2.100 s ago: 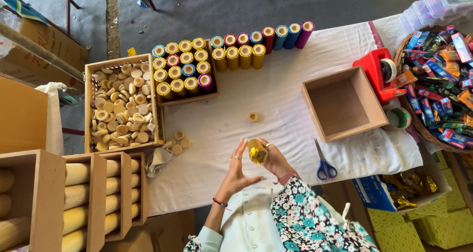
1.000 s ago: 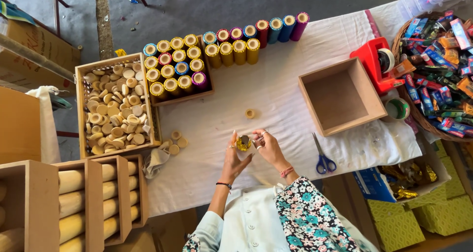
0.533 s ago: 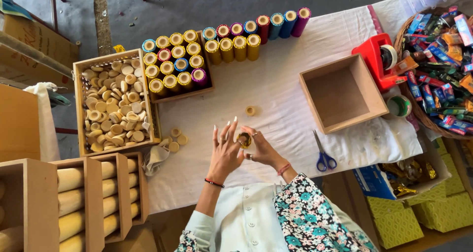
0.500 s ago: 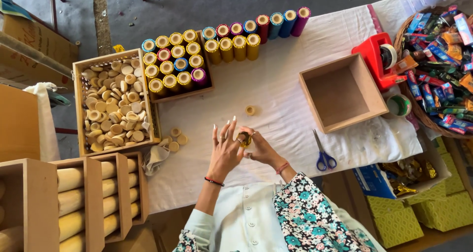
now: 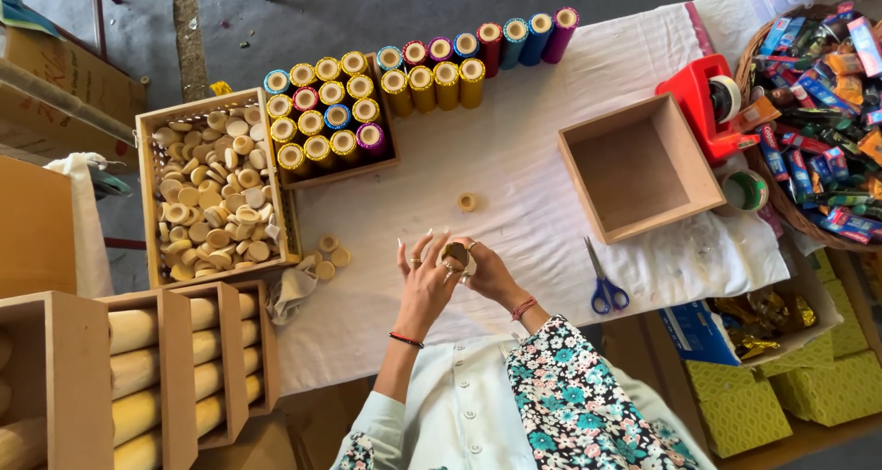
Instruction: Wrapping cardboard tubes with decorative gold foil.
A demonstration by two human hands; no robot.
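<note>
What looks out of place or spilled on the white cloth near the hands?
A few small round tan caps lie loose on the white cloth, outside the wooden box of caps. One small ring sits alone above both hands, which hold a small tube.

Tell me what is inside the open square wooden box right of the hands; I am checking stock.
The open square wooden box shows only its bare brown floor and inner walls. Nothing lies in it; no part of its inside is covered.
</note>
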